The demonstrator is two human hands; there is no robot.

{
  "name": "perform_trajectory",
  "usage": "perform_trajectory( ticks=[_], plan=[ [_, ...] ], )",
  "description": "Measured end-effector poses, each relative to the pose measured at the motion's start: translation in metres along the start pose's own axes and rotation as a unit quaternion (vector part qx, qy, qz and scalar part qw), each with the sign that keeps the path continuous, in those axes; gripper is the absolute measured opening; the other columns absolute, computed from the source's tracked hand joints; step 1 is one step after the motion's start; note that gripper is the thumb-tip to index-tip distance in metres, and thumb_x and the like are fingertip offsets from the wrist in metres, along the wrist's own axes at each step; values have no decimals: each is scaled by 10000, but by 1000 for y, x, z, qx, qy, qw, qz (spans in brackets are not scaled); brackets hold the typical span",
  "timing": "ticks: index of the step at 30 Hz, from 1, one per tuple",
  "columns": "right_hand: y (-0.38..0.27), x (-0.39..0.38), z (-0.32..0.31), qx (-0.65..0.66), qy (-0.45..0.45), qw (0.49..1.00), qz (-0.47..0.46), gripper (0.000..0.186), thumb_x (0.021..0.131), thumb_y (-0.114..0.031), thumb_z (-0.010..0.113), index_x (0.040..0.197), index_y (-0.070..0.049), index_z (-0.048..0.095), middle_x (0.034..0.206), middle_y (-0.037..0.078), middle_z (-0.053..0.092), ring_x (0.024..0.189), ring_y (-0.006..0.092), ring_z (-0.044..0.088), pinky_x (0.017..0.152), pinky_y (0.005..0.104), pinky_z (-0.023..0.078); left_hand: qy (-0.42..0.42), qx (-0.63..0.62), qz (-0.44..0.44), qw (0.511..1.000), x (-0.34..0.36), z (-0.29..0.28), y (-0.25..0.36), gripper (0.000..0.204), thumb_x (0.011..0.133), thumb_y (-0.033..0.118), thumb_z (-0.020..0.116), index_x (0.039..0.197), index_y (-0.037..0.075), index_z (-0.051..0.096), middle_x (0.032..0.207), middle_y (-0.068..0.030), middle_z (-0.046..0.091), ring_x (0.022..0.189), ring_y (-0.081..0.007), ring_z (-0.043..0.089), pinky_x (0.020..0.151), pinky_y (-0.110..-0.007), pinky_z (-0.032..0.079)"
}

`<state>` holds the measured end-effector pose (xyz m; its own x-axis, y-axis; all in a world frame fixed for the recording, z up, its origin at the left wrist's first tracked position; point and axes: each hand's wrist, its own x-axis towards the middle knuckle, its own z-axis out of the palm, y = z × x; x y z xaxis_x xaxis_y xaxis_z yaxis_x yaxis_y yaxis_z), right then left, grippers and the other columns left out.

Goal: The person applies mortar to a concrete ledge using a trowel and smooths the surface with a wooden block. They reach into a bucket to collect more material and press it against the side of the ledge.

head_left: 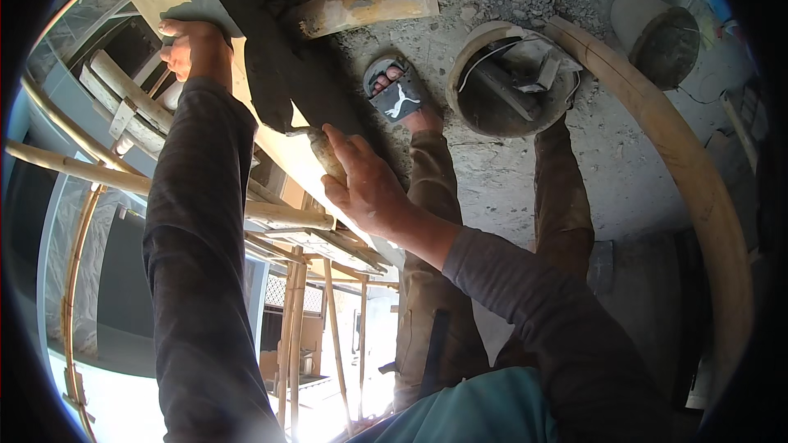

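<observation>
Right hand point(365, 184): fingers curled together around the handle of a trowel point(316, 148), thumb along the top. The forearm rises from the lower right in a dark grey sleeve, wrist slightly bent. The tool's handle is pale, rounded and crusted with mortar; its tip, just beyond the fingertips, meets the dark grey edge of a concrete ledge point(271, 74).

Left hand point(190, 47): arm fully extended upward, also in a dark sleeve, fingers hooked over the far end of the same ledge, clamped on its edge. The ledge face is smooth and wet-looking, with a lighter strip beneath the fingers.

Below and left of both hands, bamboo scaffold poles point(74, 166) cross over an open drop; they are round, tan and lashed.

Right of the right fingers, a sandalled foot point(396, 94) stands on rough, gravelly floor point(509, 172). Further out sits a round mortar pan point(509, 78) with tools inside, a curved bamboo pole point(698, 180) and a short pipe section point(369, 4).
</observation>
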<state>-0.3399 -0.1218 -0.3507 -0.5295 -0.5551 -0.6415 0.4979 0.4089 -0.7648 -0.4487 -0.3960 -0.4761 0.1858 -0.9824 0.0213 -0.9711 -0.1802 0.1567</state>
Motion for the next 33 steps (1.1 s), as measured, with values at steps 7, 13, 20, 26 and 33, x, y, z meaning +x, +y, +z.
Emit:
perform_trajectory(
  ticks=[7, 13, 20, 26, 33],
  plan=[
    [40, -14, -3, -30, 47, 998, -12, 608, 834, -93, 638, 1399, -14, 428, 1158, 245, 549, 1028, 438, 596, 889, 492, 503, -11, -1, -12, 1000, 5, 1, 2, 801, 973, 644, 310, 1249, -70, 543, 1232, -248, 620, 1178, -391, 586, 1033, -468, 464],
    [60, 70, 6, -63, 88, 993, -42, 576, 844, -150, 705, 1353, -15, 473, 1180, 239, 589, 1014, 432, 623, 907, 467, 517, -48, 8, 2, 999, -2, 0, -1, 842, 952, 671, 315, 1314, -60, 522, 1297, -234, 621, 1172, -375, 631, 986, -463, 527],
    [77, 23, 16, -49, 34, 997, -58, 573, 849, -118, 707, 1368, -47, 473, 1097, 220, 585, 1003, 405, 610, 849, 457, 509, -10, -5, -1, 1000, 11, 9, -6, 814, 950, 656, 356, 1248, -67, 584, 1238, -236, 661, 1089, -377, 677, 965, -456, 539],
    [95, -25, 3, -74, 32, 996, -43, 580, 842, -101, 714, 1368, -51, 475, 1099, 208, 589, 983, 390, 618, 829, 447, 512, -17, 15, 4, 1000, 5, 2, -2, 804, 954, 648, 364, 1241, -69, 589, 1218, -241, 669, 1094, -383, 677, 969, -458, 535],
    [68, 16, 14, -80, 65, 994, -48, 605, 853, -113, 702, 1401, -66, 451, 1049, 198, 555, 917, 396, 606, 791, 467, 511, -50, -2, 2, 999, -7, -5, 4, 831, 965, 651, 299, 1270, -85, 537, 1271, -256, 618, 1181, -390, 612, 1031, -459, 483]
  ],
)
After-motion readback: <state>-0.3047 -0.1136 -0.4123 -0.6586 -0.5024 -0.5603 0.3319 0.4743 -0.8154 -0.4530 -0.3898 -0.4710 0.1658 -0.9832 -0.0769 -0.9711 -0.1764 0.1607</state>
